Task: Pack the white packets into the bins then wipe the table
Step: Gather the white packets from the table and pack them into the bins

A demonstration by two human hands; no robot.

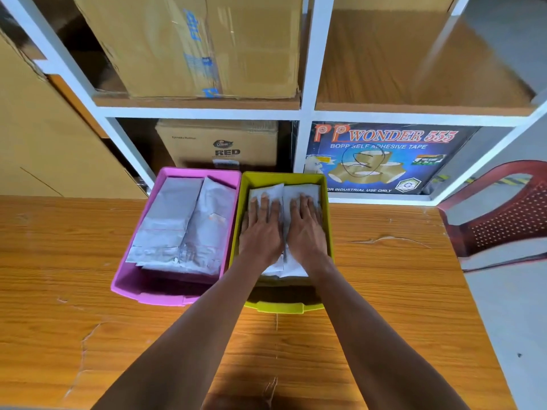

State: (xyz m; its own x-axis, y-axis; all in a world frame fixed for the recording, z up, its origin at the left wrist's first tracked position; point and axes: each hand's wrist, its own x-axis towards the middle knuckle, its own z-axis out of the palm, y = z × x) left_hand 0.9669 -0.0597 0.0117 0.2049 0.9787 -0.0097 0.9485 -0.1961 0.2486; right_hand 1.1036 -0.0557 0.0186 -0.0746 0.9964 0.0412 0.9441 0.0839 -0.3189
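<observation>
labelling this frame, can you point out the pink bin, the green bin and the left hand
pink bin (233, 176): head view, far right corner of its rim
green bin (324, 199): head view, right wall
left hand (262, 232): head view, back of the hand

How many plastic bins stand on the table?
2: the pink bin on the left and the green bin touching its right side, both holding white packets. None seems hidden.

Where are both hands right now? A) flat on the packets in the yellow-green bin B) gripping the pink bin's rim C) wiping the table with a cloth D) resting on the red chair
A: the left hand and right hand lie with straight fingers on the white packets inside the yellow-green bin.
</observation>
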